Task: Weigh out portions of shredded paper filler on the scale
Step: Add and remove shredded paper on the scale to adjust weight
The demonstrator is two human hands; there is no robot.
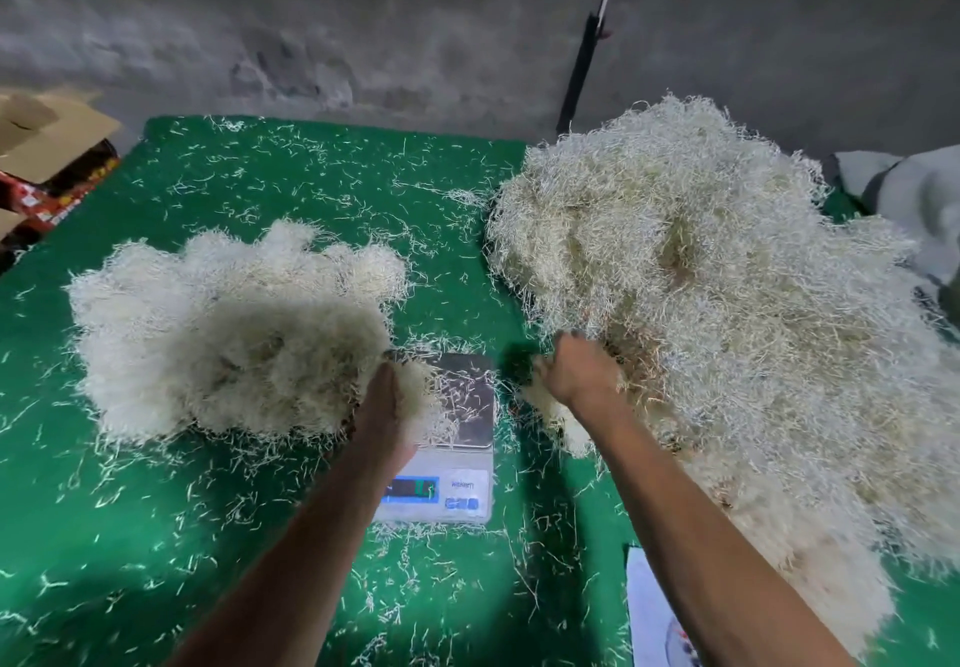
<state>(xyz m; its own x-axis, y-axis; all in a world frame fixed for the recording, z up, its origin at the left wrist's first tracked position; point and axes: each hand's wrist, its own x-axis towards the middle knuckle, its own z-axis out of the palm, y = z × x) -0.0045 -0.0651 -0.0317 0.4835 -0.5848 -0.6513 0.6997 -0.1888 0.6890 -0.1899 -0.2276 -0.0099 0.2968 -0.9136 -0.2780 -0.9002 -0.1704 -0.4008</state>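
Observation:
A small digital scale (457, 438) sits on the green cloth at centre, its steel platter strewn with loose strands. To its left lies a smaller mound of shredded paper filler (223, 334). My left hand (384, 406) holds a clump at that mound's right edge, over the platter's left side. A much larger heap of filler (727, 303) fills the right side. My right hand (582, 370) is dug into the heap's near-left edge, fingers curled into the strands.
The green cloth (156, 536) is littered with stray strands. Cardboard boxes (47, 147) stand at the far left, a dark pole (582, 63) leans on the grey wall, a white sheet (654, 614) lies bottom right, and grey fabric (914, 199) sits far right.

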